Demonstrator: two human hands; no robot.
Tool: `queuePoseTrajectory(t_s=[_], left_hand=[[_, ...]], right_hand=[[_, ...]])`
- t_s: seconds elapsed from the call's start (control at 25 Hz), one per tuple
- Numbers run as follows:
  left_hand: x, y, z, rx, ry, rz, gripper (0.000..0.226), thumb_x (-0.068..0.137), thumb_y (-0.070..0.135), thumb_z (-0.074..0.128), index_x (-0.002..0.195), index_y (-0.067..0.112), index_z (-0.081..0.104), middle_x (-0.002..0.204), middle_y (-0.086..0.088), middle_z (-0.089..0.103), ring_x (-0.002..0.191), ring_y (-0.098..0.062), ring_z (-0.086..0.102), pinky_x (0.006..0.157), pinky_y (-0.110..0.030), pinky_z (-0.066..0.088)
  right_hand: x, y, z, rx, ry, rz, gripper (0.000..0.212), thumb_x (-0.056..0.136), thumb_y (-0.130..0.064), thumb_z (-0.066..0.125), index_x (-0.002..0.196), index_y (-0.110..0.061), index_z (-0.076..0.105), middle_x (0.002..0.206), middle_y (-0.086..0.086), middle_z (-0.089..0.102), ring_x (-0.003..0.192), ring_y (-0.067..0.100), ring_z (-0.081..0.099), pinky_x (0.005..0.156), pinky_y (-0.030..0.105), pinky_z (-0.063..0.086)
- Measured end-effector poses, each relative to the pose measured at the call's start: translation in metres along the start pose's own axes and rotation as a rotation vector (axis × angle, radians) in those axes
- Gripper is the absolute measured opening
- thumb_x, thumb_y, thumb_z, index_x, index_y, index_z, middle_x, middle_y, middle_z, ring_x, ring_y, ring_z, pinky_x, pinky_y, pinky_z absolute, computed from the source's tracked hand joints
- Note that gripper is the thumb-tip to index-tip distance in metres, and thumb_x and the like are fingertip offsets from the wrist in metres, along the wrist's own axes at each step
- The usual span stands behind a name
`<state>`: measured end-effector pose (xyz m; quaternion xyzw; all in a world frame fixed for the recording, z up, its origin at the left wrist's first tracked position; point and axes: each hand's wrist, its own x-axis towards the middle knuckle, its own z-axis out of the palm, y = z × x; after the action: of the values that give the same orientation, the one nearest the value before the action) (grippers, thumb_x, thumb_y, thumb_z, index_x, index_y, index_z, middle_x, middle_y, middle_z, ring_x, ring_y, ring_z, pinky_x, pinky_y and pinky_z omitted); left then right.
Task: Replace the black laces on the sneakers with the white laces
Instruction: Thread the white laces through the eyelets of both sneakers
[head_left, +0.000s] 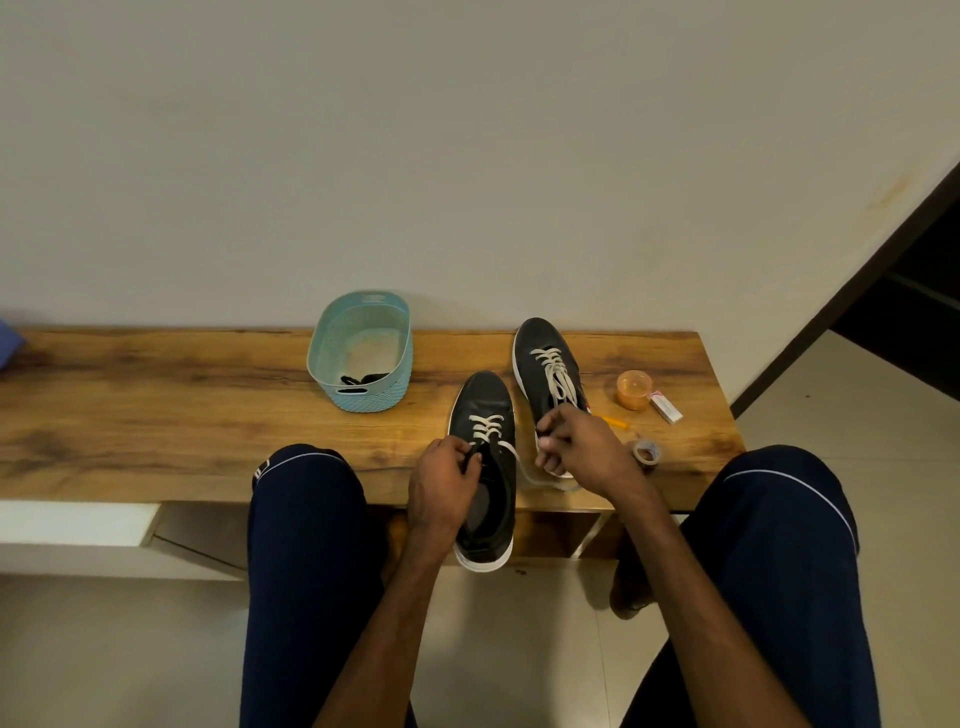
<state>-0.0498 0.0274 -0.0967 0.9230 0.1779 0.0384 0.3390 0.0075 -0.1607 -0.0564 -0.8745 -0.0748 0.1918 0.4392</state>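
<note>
Bench: wooden bench (156, 405) against a plain wall, with everything set on its right half.
Basket: teal basket (374, 400) left of the shoes and well apart from them; black laces (363, 378) lie in its near end.
Clutter: an orange cup (634, 389), a small box (666, 407) and a tape roll (648, 451) sit right of the shoes, the roll just beside the right wrist.
Far sneaker: far sneaker (540, 338) is laced in white up its length, toe to the wall; its heel is hidden behind the right hand.
Near sneaker: near sneaker (485, 400) has its toe on the bench and its heel overhanging the front edge, between the knees.
White lace: white lace (485, 423) crosses the lower eyelets only; a loose run curves from the shoe towards the right hand.
Left hand: left hand (441, 478) has its fingers curled onto the near sneaker's upper eyelets, gripping there.
Right hand: right hand (582, 441) is clenched with fingertips pinched together, apparently on the white lace's end; the contact itself is too small to see clearly.
</note>
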Motion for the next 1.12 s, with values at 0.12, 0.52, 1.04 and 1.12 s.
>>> queuePoseTrajectory(t_s=[0.12,0.52,1.04,1.12], left_hand=[[-0.002,0.003,-0.002,-0.023,0.003,0.003,0.021,0.095,0.023,0.062,0.112,0.013,0.069,0.104,-0.002,0.071,0.089,-0.012,0.062,0.072,-0.02,0.042],[0.0,0.001,-0.005,-0.173,-0.01,-0.111,0.022,0.096,0.016,0.061,0.114,0.009,0.071,0.107,-0.006,0.074,0.099,-0.02,0.067,0.078,-0.023,0.042],[0.0,0.002,-0.004,-0.194,0.026,-0.192,0.02,0.096,0.017,0.061,0.112,0.011,0.071,0.104,-0.002,0.073,0.085,-0.006,0.056,0.062,-0.012,0.034],[0.001,0.002,-0.003,-0.191,0.032,-0.196,0.021,0.096,0.017,0.061,0.113,0.012,0.071,0.105,-0.002,0.073,0.086,-0.006,0.056,0.065,-0.016,0.035]], right_hand=[[0.001,-0.006,0.007,0.108,0.174,-0.076,0.007,0.093,-0.013,0.067,0.089,-0.008,0.064,0.07,0.003,0.071,0.056,0.008,0.063,0.057,0.033,0.055],[0.02,-0.009,0.077,-0.004,0.188,-0.221,0.019,0.085,-0.013,0.073,0.101,-0.022,0.072,0.096,-0.006,0.075,0.09,0.004,0.068,0.087,0.029,0.056],[0.025,-0.004,0.089,-0.287,0.197,-0.157,0.021,0.088,-0.025,0.064,0.1,-0.031,0.048,0.095,-0.012,0.066,0.102,0.015,0.06,0.113,0.052,0.019],[0.025,-0.006,0.089,-0.306,0.196,-0.146,0.022,0.089,-0.024,0.064,0.101,-0.029,0.047,0.094,-0.01,0.066,0.102,0.016,0.06,0.115,0.056,0.018]])
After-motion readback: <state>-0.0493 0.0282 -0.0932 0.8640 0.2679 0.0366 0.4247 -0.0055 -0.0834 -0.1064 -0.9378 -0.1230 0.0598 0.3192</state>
